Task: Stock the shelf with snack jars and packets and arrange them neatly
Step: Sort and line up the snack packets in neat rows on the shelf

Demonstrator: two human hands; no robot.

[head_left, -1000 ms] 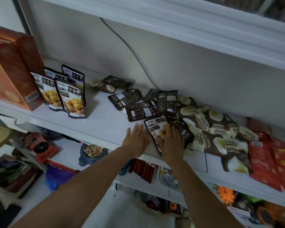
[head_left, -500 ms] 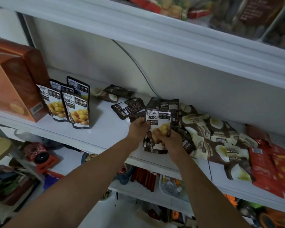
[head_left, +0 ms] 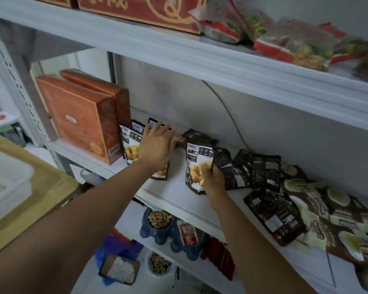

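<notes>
On the middle white shelf, my right hand grips a dark chestnut packet by its lower right side and holds it upright. My left hand lies flat with spread fingers against a row of upright chestnut packets beside two orange boxes. To the right, several dark packets lie loose in a heap, and one dark packet lies near the shelf's front edge. Brown-and-cream packets are piled at the far right.
The top shelf holds a red box and red-trimmed clear bags. Below, the lower shelf carries blue bowls of nuts and red sticks. A cardboard box with a white tray stands at the left. A cable runs down the back wall.
My left hand let go of the packet and moved left onto the standing row. My right hand carried the packet left and holds it upright. The camera tilted up and shifted left.
</notes>
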